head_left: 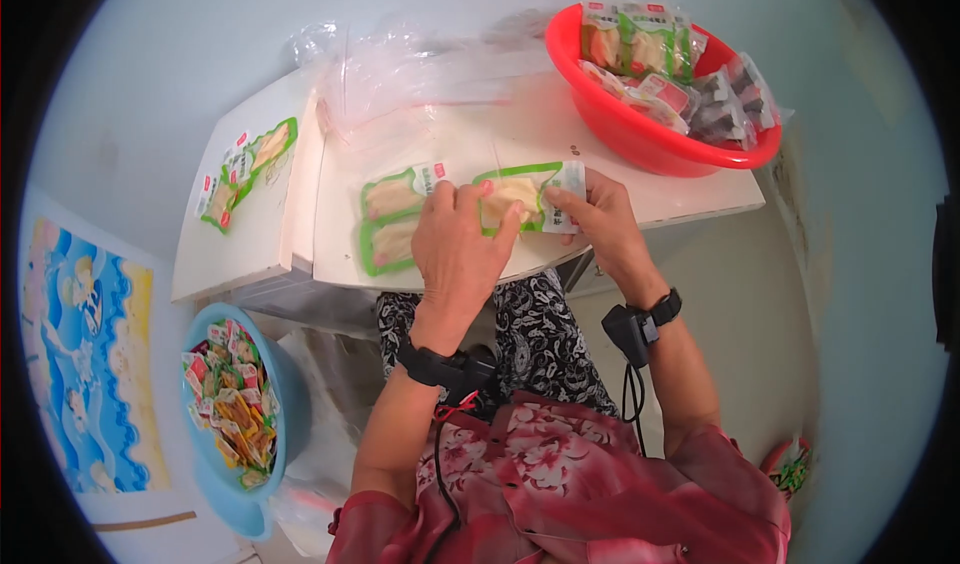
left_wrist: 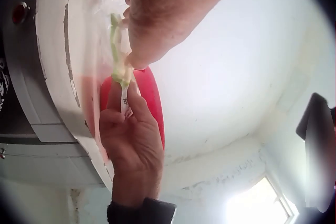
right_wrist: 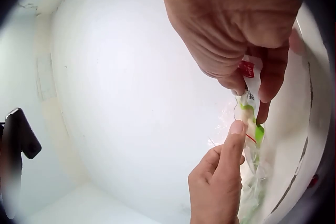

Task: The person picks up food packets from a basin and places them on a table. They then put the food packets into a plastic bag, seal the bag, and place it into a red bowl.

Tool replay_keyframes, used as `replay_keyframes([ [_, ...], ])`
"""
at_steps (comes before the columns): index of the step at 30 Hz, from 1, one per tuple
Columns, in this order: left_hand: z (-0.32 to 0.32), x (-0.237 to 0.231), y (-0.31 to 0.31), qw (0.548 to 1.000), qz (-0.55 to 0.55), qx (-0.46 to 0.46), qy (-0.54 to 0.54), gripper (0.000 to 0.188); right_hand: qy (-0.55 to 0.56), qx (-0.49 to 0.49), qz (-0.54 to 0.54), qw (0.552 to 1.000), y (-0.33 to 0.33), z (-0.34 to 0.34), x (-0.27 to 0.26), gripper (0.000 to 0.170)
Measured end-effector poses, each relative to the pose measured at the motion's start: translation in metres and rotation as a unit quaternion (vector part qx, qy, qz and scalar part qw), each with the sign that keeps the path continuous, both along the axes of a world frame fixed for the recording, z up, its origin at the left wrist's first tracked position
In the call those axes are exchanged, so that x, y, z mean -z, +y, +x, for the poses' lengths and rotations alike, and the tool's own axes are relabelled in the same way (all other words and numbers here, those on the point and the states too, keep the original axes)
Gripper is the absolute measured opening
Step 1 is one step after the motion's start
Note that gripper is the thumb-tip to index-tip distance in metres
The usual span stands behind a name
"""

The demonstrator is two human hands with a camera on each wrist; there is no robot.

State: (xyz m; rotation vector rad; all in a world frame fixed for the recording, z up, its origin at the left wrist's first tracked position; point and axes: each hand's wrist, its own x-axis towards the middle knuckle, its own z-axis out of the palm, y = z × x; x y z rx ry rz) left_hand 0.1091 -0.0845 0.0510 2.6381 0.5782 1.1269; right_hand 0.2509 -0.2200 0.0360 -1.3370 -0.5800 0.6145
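A clear food packet [head_left: 515,197] with a green border and a pale, meat-like piece inside is held over the front of the white table [head_left: 470,129]. My right hand [head_left: 610,219] pinches its printed white end between thumb and fingers, which shows also in the right wrist view, the packet's red label [right_wrist: 245,69] beside the fingers. At the packet's other end my left hand [head_left: 462,244] grips it, thumb [right_wrist: 236,134] on its face. Two similar packets [head_left: 392,196] lie side by side on the table, next to the left hand.
At the back right stands a red basin [head_left: 640,144] full of packets. More green-edged packets [head_left: 240,176] lie on the left tabletop. Clear plastic bags [head_left: 410,74] cover the table's back. A blue basin [head_left: 290,404] of colourful small packets stands low on the left.
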Motion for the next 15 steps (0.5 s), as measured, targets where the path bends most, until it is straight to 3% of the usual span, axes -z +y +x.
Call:
replay_keyframes([
  [5,0.004,0.013,0.007,0.999,-0.023,0.020,-0.025,0.009,0.019,-0.032,-0.025,0.999,0.009,0.001,0.003,0.023],
  [10,-0.004,-0.006,-0.002,0.997,-0.039,0.033,-0.063,0.008,0.067,-0.091,-0.038,0.993,0.020,0.009,-0.003,0.019],
  [15,-0.001,-0.005,-0.014,0.993,-0.049,0.064,-0.087,0.009,0.004,-0.110,-0.063,0.992,0.039,0.000,-0.006,0.021],
])
